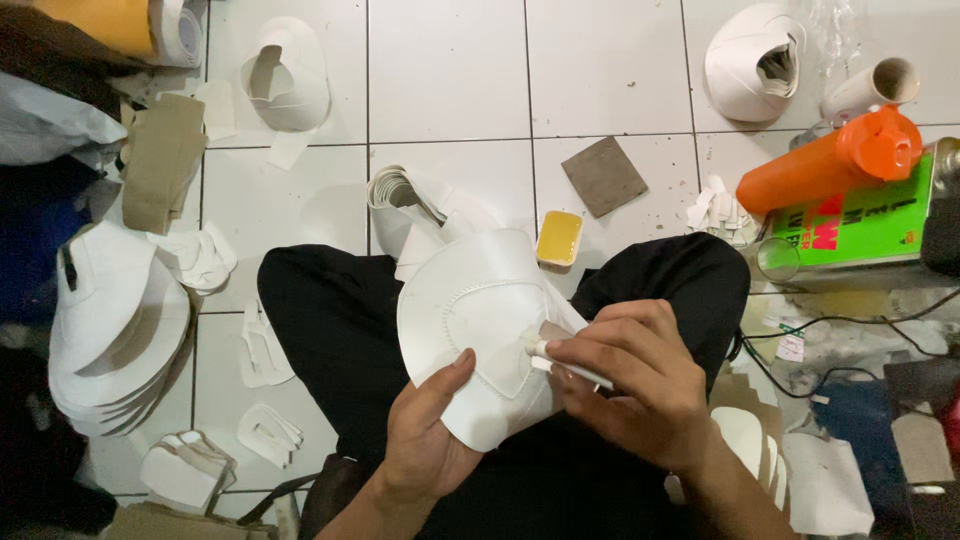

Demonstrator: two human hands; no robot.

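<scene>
The left hand (425, 435) is pinching the white shoe-upper piece (480, 330) over the lap; the right hand (630, 385) is gripping a small glue brush (565, 362) against it. The piece looks light and floppy, best held by its edge.

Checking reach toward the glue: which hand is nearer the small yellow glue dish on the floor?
Right. The right hand, holding a small brush, lies below and slightly right of the yellow glue dish. The left hand grips the white shoe piece lower down, farther away.

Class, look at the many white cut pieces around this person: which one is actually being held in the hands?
The large curved white piece over the lap: the left hand grips its lower edge while the right hand presses a small brush to it. The others lie on the floor.
</scene>
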